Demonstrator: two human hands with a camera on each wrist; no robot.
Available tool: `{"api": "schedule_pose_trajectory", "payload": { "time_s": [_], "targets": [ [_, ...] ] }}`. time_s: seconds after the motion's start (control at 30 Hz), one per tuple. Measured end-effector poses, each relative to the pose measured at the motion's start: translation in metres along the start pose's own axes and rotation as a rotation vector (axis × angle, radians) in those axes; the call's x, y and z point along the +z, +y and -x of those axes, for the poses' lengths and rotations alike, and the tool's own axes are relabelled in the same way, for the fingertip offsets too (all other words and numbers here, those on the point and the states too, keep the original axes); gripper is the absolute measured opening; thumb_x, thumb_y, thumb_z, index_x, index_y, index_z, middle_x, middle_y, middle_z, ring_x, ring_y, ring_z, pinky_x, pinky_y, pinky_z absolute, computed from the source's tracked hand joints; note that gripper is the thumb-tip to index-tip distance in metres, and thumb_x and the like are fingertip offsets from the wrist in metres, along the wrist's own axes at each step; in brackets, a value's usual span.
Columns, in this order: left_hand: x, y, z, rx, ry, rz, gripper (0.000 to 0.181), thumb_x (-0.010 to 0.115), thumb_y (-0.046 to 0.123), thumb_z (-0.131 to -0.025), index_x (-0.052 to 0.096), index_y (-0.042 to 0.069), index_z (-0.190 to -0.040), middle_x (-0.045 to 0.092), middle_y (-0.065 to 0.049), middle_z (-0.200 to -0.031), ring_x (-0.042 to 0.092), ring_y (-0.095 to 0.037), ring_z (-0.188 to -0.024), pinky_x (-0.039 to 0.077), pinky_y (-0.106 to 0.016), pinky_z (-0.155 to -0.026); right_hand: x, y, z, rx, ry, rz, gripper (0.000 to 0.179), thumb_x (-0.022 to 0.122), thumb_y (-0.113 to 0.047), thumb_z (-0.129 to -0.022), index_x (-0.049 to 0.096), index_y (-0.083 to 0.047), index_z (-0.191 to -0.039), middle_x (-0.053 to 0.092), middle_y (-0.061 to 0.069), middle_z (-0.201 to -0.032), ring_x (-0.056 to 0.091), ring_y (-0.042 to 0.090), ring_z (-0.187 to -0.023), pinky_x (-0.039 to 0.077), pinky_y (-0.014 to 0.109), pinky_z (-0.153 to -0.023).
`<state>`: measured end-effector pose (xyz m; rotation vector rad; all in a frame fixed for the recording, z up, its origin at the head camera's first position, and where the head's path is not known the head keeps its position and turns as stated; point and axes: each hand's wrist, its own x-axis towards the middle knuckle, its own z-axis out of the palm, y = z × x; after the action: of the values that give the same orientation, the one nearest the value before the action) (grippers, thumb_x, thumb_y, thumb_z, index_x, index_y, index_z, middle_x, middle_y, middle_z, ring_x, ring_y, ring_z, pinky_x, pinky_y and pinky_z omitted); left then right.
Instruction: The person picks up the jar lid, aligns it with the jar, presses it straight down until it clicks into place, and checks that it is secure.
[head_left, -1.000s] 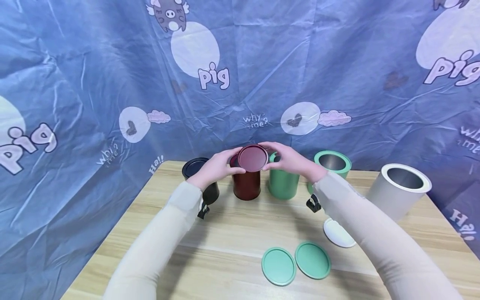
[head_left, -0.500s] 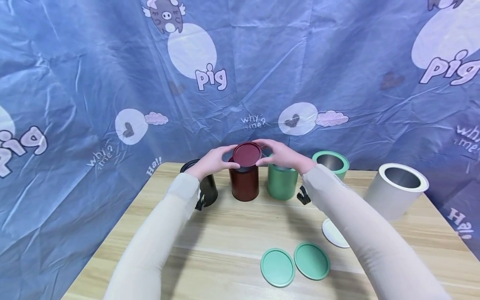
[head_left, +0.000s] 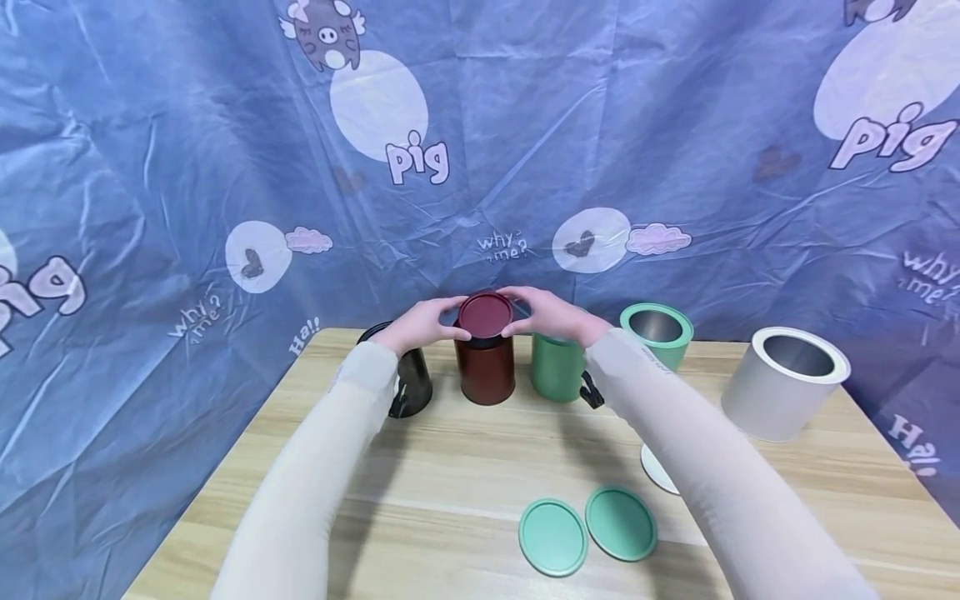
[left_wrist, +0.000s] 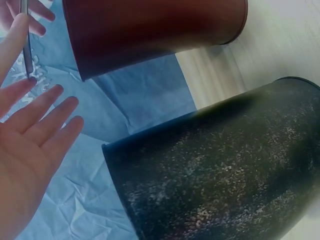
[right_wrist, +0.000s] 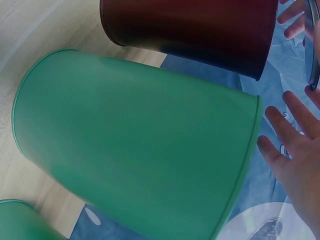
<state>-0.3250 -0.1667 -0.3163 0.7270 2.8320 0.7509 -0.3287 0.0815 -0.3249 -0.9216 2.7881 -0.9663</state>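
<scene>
A dark red round lid [head_left: 486,316] is pinched at its edges between my two hands, directly above a dark red canister [head_left: 486,377]. My left hand [head_left: 426,324] grips the lid's left side and my right hand [head_left: 550,316] its right side, each with thumb and forefinger. Seen edge-on in the left wrist view, the lid [left_wrist: 26,42] is apart from the top rim of the canister [left_wrist: 155,30]. The left hand's other fingers [left_wrist: 55,112] spread out loosely. Likewise, the right hand's spare fingers [right_wrist: 282,125] stretch out beyond the green canister's rim.
A black canister [head_left: 415,385] stands left of the red one. To the right are a green canister [head_left: 557,371], an uncovered green canister [head_left: 670,353] and an uncovered white canister [head_left: 765,400]. Two green lids [head_left: 552,537] and a white lid [head_left: 657,472] lie on the wooden table [head_left: 450,533].
Both hands have brought the red lid slightly left and levelled it over the red canister, now lower than half a second ago. The head view has shifted a little to the right.
</scene>
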Motion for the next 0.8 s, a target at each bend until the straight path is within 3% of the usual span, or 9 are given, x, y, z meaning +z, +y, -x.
{"api": "schedule_pose_trajectory", "payload": {
  "time_s": [0.5,0.8],
  "targets": [
    [0.003,-0.003,-0.003,0.006,-0.041,-0.110,0.071,0.074,0.029,-0.085,0.044,0.005,-0.145,0.052,-0.015,-0.142,0.048,-0.029,-0.132,0.038,-0.040,-0.111,0.012,0.000,-0.007,-0.019,-0.019,0.051,0.071,0.077,-0.024,-0.083,0.046,0.000,-0.141,0.051,0.020,-0.141,0.043,0.034,-0.136,0.033,0.046,-0.114],
    [0.006,-0.002,-0.002,-0.004,-0.072,-0.096,0.069,0.074,0.027,-0.086,0.045,0.004,-0.144,0.057,-0.016,-0.136,0.054,-0.028,-0.127,0.042,-0.040,-0.108,0.016,0.001,-0.007,0.001,-0.046,0.061,0.069,0.075,-0.024,-0.084,0.045,0.001,-0.141,0.052,0.020,-0.140,0.046,0.034,-0.132,0.036,0.046,-0.111]
  ]
}}
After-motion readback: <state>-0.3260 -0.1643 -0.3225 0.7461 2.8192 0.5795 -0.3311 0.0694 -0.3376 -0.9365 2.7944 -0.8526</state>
